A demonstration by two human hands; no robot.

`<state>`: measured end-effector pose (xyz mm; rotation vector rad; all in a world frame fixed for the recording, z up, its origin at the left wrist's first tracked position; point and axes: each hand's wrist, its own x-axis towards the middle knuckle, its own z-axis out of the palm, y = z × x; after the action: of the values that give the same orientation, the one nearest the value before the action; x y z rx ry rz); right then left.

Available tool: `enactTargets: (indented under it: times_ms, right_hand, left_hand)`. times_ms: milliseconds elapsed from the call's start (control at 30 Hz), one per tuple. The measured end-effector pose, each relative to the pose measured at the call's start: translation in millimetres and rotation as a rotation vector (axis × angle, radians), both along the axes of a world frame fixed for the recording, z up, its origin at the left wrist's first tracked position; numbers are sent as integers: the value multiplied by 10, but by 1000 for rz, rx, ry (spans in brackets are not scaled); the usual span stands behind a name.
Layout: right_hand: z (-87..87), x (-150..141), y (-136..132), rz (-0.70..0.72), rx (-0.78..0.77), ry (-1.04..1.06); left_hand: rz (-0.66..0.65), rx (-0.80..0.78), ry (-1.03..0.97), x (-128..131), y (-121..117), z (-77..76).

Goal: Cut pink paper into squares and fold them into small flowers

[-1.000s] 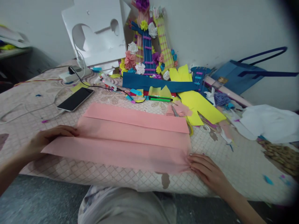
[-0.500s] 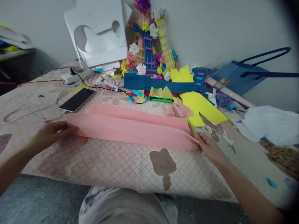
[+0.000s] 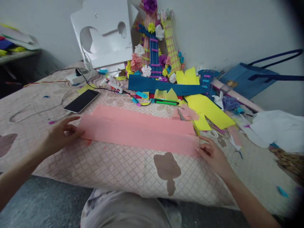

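Observation:
A long pink crepe paper strip (image 3: 140, 136) lies across the near side of the table, overlapping a second pink paper piece (image 3: 142, 118) just behind it. At its left end my left hand (image 3: 60, 133) grips the edge, thumb on top and index finger stretched out along the side. My right hand (image 3: 213, 155) has the right end at its lower corner between thumb and curled fingers. Small scissors (image 3: 181, 114) rest on pink scraps behind the strip's right end. A dark phone (image 3: 82, 101) lies beyond the left end.
A blue paper strip (image 3: 163, 86), a green cutter (image 3: 166, 102), yellow paper (image 3: 209, 109) and a glue gun (image 3: 112, 85) with its cable lie farther back. Decorated paper guitars (image 3: 154, 53) lean on the wall beside white foam packaging (image 3: 104, 34). At right are a blue bag (image 3: 247, 79) and white material (image 3: 280, 128).
The front pink strip has come down flat over the piece behind it, its right end now straight rather than curled. My left hand's index finger has stretched out.

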<state>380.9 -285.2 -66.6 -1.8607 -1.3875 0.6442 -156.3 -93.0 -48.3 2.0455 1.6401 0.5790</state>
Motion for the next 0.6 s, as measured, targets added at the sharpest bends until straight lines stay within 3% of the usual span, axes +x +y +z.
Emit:
enactTargets:
  times_ms: [67, 167, 200, 267, 400, 467, 533, 600]
  right_hand:
    - [18, -2, 4, -54, 59, -147]
    - [117, -144, -12, -106, 220, -438]
    - [157, -236, -18, -54, 271, -511]
    - [220, -472, -23, 131, 307, -596]
    - [210, -969, 19, 544, 196, -722]
    - [150, -1120, 53, 677, 138, -762]
    - [88, -1163, 67, 722, 98, -778]
    - [39, -1100, 36, 700, 67, -791]
  left_hand:
    - [51, 104, 104, 29, -23, 23]
    - [61, 407, 305, 181, -124, 78]
    - [28, 513, 316, 275, -181, 96]
    - [-220, 608, 242, 525, -325, 119]
    - [-763, 492, 297, 1089, -605, 72]
    - [-933, 446, 323, 1270, -677, 7]
    - [-982, 418, 332, 1328, -695, -61]
    - [-936, 403, 351, 1268, -684, -115]
